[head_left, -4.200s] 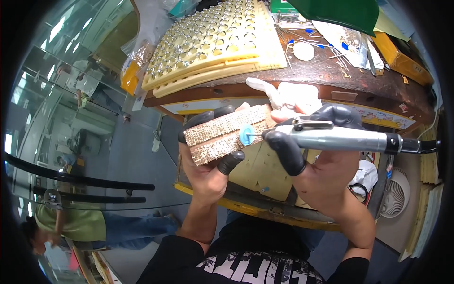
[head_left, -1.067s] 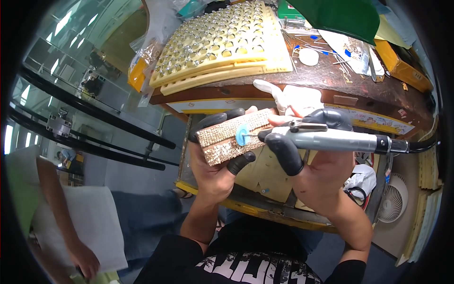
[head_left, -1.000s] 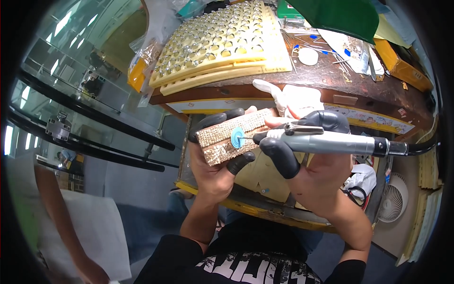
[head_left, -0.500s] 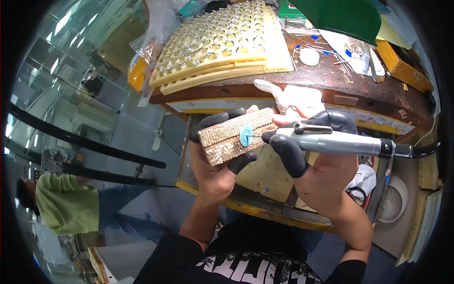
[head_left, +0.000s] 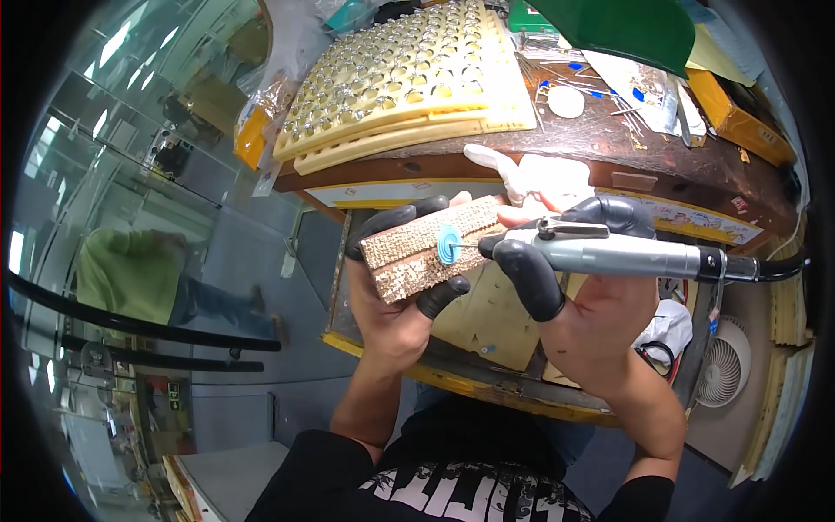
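My left hand (head_left: pixel 391 324), with black finger covers, grips an oblong brown block (head_left: pixel 398 246) with rough, gritty tan faces and a groove along its length. My right hand (head_left: pixel 600 306), also with black covers on some fingers, is closed around a grey rotary handpiece (head_left: pixel 639 254) with a lever on top and a black cable. On its thin shaft sits a ridged light-blue disc (head_left: pixel 449 244), up against the block's face near the groove. The left thumb presses the block's near edge; the handpiece hides part of my right fingers.
Cream trays (head_left: pixel 383 96) holding many shiny rings lie on the wooden bench (head_left: pixel 609 157). Loose burs, a white round piece (head_left: pixel 565 102) and a green sheet (head_left: pixel 617 30) are at the right. Below my hands is an open drawer (head_left: pixel 474 326); a white fan (head_left: pixel 724 361) stands right.
Both hands, the block and the handpiece have shifted very slightly left. In the background at left, a person in green has moved up in the picture, and the black bars have swung lower.
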The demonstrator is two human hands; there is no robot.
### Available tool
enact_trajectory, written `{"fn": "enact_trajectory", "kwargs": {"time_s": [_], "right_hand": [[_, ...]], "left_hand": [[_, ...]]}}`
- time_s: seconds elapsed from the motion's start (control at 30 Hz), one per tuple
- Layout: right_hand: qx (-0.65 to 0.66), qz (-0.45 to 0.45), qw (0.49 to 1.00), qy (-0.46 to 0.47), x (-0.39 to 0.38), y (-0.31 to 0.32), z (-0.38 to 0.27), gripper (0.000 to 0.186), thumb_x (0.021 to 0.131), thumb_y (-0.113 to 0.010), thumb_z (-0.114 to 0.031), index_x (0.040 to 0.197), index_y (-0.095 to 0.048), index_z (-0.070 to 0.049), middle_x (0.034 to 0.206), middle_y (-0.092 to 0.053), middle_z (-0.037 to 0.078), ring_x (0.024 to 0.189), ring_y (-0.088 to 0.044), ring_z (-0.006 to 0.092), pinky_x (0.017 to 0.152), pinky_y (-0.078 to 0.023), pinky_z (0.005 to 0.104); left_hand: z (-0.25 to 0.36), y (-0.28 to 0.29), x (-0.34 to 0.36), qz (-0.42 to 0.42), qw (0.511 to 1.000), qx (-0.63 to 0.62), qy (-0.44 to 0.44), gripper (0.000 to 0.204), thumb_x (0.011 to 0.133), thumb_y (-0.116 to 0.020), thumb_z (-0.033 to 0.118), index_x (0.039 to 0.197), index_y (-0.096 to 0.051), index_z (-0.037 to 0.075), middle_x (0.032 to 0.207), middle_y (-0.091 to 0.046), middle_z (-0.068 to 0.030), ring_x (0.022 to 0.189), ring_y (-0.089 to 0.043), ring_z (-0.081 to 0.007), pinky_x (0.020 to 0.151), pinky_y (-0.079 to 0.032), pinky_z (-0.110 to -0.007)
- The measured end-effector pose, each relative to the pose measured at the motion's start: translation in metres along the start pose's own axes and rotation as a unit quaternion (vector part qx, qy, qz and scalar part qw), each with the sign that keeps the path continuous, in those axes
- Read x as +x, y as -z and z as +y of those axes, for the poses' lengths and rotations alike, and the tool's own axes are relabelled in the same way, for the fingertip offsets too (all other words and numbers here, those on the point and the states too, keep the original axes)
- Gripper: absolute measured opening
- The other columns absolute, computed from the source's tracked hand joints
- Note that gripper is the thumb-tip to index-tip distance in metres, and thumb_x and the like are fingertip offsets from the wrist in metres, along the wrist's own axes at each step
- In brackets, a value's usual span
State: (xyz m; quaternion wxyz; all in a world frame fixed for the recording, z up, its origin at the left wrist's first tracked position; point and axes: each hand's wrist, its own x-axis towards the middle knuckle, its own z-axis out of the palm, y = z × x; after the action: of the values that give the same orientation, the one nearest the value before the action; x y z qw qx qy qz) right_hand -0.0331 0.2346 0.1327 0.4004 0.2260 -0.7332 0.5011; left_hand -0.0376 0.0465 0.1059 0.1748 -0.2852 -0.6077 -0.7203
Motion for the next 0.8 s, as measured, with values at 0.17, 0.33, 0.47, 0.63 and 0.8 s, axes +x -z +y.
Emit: {"fn": "enact_trajectory", "kwargs": {"time_s": [0.17,0.33,0.47,0.63,0.8], "right_hand": [[0.011,0.012,0.999,-0.027,0.000,-0.006,-0.010,0.020,0.078,-0.083,-0.011,0.094,-0.074,-0.003,0.088,-0.071,0.007,0.085,-0.064,0.0183,0.074,-0.051,0.0308],[0.069,0.006,0.997,-0.038,-0.008,-0.009,-0.006,0.021,0.077,-0.083,-0.009,0.093,-0.073,-0.001,0.090,-0.072,0.007,0.080,-0.067,0.0193,0.073,-0.052,0.0315],[0.027,-0.018,0.997,-0.066,-0.006,-0.003,-0.002,0.017,0.081,-0.080,-0.006,0.095,-0.074,0.002,0.091,-0.071,0.008,0.091,-0.070,0.0201,0.084,-0.055,0.0351],[0.030,0.019,0.999,-0.037,-0.005,-0.005,-0.007,0.017,0.079,-0.079,-0.003,0.094,-0.073,0.003,0.091,-0.072,0.010,0.083,-0.067,0.0181,0.079,-0.052,0.0333],[0.041,-0.041,0.998,-0.013,-0.002,-0.002,-0.011,0.015,0.081,-0.077,-0.002,0.094,-0.071,0.001,0.091,-0.073,0.010,0.087,-0.069,0.0187,0.085,-0.052,0.0329]], "left_hand": [[-0.002,0.001,0.001,-0.013,1.000,-0.002,-0.016,0.068,0.079,-0.075,-0.008,0.136,-0.039,0.001,0.137,-0.052,-0.0228,0.129,-0.053,-0.0364,0.107,-0.048,-0.045],[0.000,-0.002,-0.001,0.017,0.998,-0.052,0.009,0.067,0.079,-0.075,-0.007,0.135,-0.039,0.001,0.137,-0.052,-0.0228,0.129,-0.053,-0.0369,0.107,-0.048,-0.046],[-0.002,0.002,0.000,0.003,1.000,0.000,-0.008,0.068,0.079,-0.076,-0.007,0.136,-0.039,0.001,0.138,-0.052,-0.0227,0.129,-0.053,-0.0372,0.107,-0.048,-0.045],[-0.002,0.002,-0.002,0.014,1.000,-0.004,0.001,0.070,0.078,-0.076,-0.008,0.136,-0.039,0.001,0.138,-0.052,-0.0222,0.129,-0.053,-0.0368,0.106,-0.048,-0.045],[-0.003,0.002,-0.006,0.030,0.999,-0.035,0.015,0.071,0.077,-0.076,-0.011,0.136,-0.040,0.002,0.138,-0.052,-0.0219,0.129,-0.053,-0.0345,0.106,-0.049,-0.045]]}}
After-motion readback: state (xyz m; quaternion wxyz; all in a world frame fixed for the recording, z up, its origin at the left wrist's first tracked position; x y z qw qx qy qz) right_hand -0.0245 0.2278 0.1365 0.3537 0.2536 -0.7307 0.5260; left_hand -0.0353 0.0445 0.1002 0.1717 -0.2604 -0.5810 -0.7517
